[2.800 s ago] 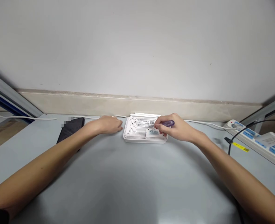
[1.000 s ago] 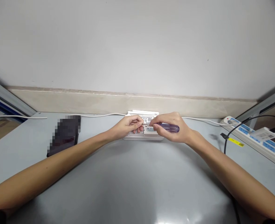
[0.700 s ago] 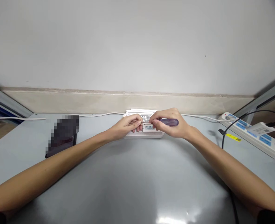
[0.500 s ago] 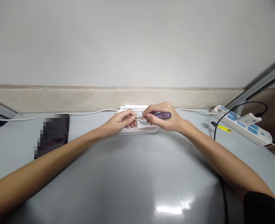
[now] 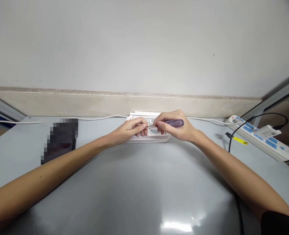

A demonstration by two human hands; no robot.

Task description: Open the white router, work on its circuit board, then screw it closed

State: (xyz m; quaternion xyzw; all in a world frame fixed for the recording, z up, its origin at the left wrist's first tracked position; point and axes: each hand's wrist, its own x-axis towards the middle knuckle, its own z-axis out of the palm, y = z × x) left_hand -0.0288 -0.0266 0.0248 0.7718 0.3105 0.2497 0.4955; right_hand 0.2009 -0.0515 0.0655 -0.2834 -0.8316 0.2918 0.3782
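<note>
My right hand [image 5: 175, 125] is closed round a screwdriver with a translucent purple handle [image 5: 174, 123], held almost level. Its thin shaft points left, and its end meets the pinched fingertips of my left hand [image 5: 132, 128]. Whether a small part is also between those left fingers is hidden. Both hands are over a white router-like box [image 5: 148, 139] with vent holes along its front edge and printed labels on its upward face. My hands cover much of the box, which lies by the wall at the back of the table.
On the right is a white power strip [image 5: 259, 138] with blue sockets and a plugged-in white adapter [image 5: 267, 132]. A black cable [image 5: 229, 147] with a yellow tag [image 5: 240, 140] runs down the table [image 5: 125, 182]. At left lies a dark, pixelated flat object [image 5: 61, 140].
The whole view has shifted slightly, so things appear a little further right. Both hands keep their hold over the white box, and the screwdriver stays between them.
</note>
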